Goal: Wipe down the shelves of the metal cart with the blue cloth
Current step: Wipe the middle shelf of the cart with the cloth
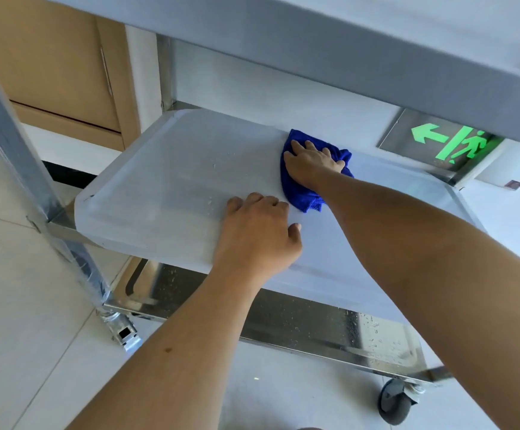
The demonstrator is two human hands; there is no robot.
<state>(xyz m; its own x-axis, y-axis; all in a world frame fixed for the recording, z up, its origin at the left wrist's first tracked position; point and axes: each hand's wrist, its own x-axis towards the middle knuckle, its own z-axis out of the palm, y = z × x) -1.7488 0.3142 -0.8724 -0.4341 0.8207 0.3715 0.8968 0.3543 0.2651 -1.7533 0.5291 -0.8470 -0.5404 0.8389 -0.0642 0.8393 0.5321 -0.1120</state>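
Head view: right hand (310, 162) presses the blue cloth (299, 187) flat at the middle shelf's (165, 181) back edge; left hand (257, 234) lies open, bracing the front. Overlapping strokes toward the droplets (210, 201) would suit.

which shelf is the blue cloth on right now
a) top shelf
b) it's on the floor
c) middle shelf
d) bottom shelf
c: the right hand presses the cloth flat on the middle shelf, under the top shelf and above the bottom shelf, while the left hand rests on the middle shelf's front part.
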